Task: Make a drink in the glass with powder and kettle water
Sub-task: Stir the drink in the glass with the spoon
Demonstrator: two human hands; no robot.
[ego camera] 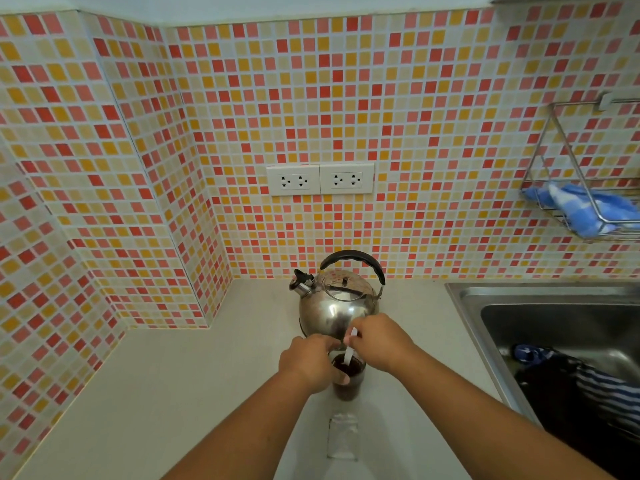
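A clear glass (347, 382) holding dark brown liquid stands on the pale counter in front of me. My left hand (309, 363) wraps around its left side and rim. My right hand (379, 342) pinches a white spoon (349, 355) whose lower end dips into the liquid. Just behind the glass stands a shiny steel kettle (334, 306) with a black handle, its spout pointing left. A clear, flat packet (343, 436) lies on the counter close to me, between my forearms.
A steel sink (554, 317) with dark and striped cloth in it lies at the right. A wire rack (581, 202) holding a blue cloth hangs on the tiled wall. Two double sockets (320, 179) sit above the kettle. The tiled wall juts out at the left.
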